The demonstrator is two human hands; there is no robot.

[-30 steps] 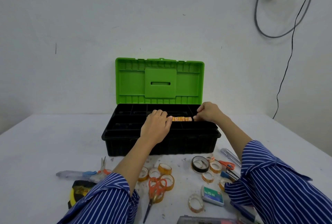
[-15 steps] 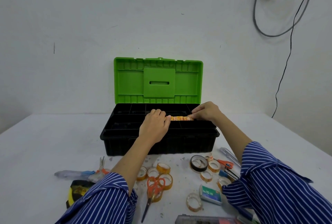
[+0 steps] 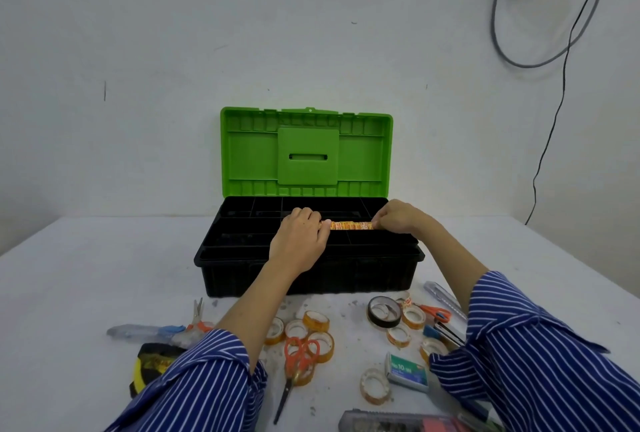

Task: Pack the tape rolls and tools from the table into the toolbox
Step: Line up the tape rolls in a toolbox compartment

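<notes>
Watching through the head camera, I saw both hands over the open toolbox (image 3: 242, 279), which sat mid-table with its green lid (image 3: 306, 154) standing upright against the wall side. The left hand (image 3: 299, 244) gripped one end of a row of orange-printed tape rolls (image 3: 349, 225), and the right hand (image 3: 394, 218) pinched the other end with curled fingers. That row lay level across the black tray (image 3: 242, 227), about at its middle divider; I could not tell whether it rested in a compartment or sat just above one.

On the table (image 3: 69, 293) in front of the box, loose rolls (image 3: 316, 321) clustered near the left forearm, with orange scissors (image 3: 298, 362) lying over them. A black roll (image 3: 383, 316) stood just right of centre, beside more small rolls and a second pair of orange scissors (image 3: 434, 313). A staple box (image 3: 406, 371) lay near the right sleeve. Pliers (image 3: 198, 317) and a blue-tipped tool (image 3: 145, 331) lay at left, above a yellow-and-black roll (image 3: 152, 362).
</notes>
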